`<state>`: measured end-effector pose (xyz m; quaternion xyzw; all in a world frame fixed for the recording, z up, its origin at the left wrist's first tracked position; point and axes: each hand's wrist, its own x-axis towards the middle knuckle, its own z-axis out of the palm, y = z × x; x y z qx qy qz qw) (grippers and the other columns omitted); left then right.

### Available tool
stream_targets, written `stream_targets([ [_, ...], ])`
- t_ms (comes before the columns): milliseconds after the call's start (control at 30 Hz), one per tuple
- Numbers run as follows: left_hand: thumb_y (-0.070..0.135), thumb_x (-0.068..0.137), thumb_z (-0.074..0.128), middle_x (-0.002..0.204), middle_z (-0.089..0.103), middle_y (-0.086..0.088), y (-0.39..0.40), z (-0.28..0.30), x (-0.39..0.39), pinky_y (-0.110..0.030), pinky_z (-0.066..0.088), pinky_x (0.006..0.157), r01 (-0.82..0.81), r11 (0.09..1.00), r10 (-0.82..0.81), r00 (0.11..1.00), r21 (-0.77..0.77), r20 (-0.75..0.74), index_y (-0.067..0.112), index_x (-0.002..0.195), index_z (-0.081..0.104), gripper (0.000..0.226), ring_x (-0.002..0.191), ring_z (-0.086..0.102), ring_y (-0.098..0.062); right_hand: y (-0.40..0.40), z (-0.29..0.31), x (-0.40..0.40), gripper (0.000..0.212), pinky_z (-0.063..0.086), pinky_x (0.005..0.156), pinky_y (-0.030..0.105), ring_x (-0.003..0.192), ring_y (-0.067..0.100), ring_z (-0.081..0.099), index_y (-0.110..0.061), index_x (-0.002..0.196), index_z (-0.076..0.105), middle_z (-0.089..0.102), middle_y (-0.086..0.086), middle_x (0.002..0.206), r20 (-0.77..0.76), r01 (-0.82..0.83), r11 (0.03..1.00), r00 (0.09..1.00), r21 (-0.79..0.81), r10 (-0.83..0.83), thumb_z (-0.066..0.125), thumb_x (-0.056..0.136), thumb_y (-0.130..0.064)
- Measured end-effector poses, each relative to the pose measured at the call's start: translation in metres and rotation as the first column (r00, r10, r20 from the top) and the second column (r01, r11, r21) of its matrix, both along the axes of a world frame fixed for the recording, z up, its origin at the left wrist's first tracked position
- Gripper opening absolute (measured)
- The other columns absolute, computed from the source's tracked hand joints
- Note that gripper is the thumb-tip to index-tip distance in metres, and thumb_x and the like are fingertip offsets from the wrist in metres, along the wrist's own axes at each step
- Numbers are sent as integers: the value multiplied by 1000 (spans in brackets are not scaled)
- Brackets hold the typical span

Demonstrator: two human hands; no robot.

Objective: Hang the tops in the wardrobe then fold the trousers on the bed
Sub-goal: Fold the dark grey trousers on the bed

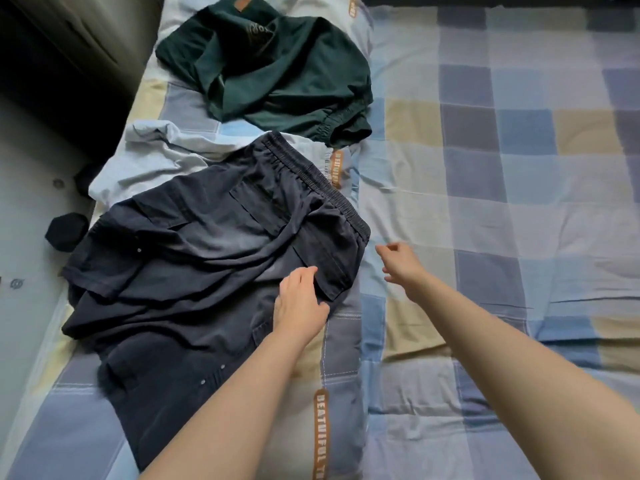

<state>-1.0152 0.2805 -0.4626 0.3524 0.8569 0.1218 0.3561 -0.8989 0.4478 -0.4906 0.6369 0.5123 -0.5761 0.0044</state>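
Observation:
Dark navy cargo trousers (194, 265) lie crumpled on the left side of the bed, elastic waistband toward the far right. My left hand (299, 299) rests flat on the fabric near a side pocket, fingers straight. Just right of the trousers my right hand (398, 261) hovers above the checked sheet (485, 209), fingers loosely curled and holding nothing. Dark green trousers (270, 74) lie bunched farther up the bed. A pale blue garment (156, 157) lies wrinkled between the two pairs, partly under the navy one.
A pillow with an orange lettered strip (322, 434) runs under the navy trousers. Dark small items (65, 230) sit on the floor at the left bed edge. A dark furniture panel (69, 46) stands at the upper left. The sheet stretches wide to the right.

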Motion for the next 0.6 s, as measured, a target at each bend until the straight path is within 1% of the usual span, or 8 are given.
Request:
stream_targets([
  [100,15,87,62,162,11,1,16,-24,-6,-40,28,115,100,994,-97,993,39,-63,25,155,12,85,146,14,-23,21,-32,-19,71,43,103,47,120,27,49,-9,146,28,44,12,139,-7,-35,996,999,77,36,56,90,-43],
  [167,14,86,64,163,7,2,26,-38,-11,-39,26,116,89,991,-87,996,101,-23,29,156,6,92,146,13,-23,29,-53,-31,80,40,106,45,130,26,42,-10,150,18,34,9,148,-77,-46,997,996,59,50,56,90,-45],
  [233,13,85,67,163,8,4,34,-46,-14,-39,26,116,66,985,-69,998,157,12,32,156,4,96,146,13,-23,34,-65,-40,69,39,102,40,123,21,45,-14,147,28,44,2,136,-173,-7,999,985,-36,0,54,91,-47],
  [300,14,83,70,163,8,5,38,-49,-16,-40,28,116,72,980,-78,997,186,26,36,155,2,101,146,15,-22,35,-64,-44,34,33,100,41,108,13,51,-26,114,59,58,-11,105,-244,10,993,969,-120,-39,45,94,-50],
  [333,16,82,72,163,8,5,39,-49,-16,-40,29,115,69,978,-79,996,199,46,37,154,0,104,147,17,-21,34,-58,-45,32,32,97,39,98,9,52,-27,94,62,61,-14,92,-276,12,991,960,-137,-50,40,96,-50],
  [400,19,79,76,163,6,4,40,-48,-17,-40,34,113,52,973,-74,993,223,92,43,152,-4,111,147,20,-18,26,-44,-43,45,36,87,36,82,8,55,-23,77,63,66,-11,75,-343,-9,988,938,-152,-44,33,99,-49],
  [500,29,75,80,162,7,2,38,-42,-16,-41,42,103,39,979,-58,994,202,92,53,146,-3,112,140,36,-24,3,-15,-36,56,44,78,34,83,16,61,-18,78,70,69,1,79,-479,-79,965,876,-252,-53,31,97,-54],
  [600,29,74,78,143,36,2,31,-28,-15,-41,50,86,-55,955,47,998,293,36,44,137,23,85,116,56,-28,-17,21,-30,63,43,85,36,99,19,62,-13,97,72,70,7,101,-526,-167,951,850,-259,6,27,96,-57],
])
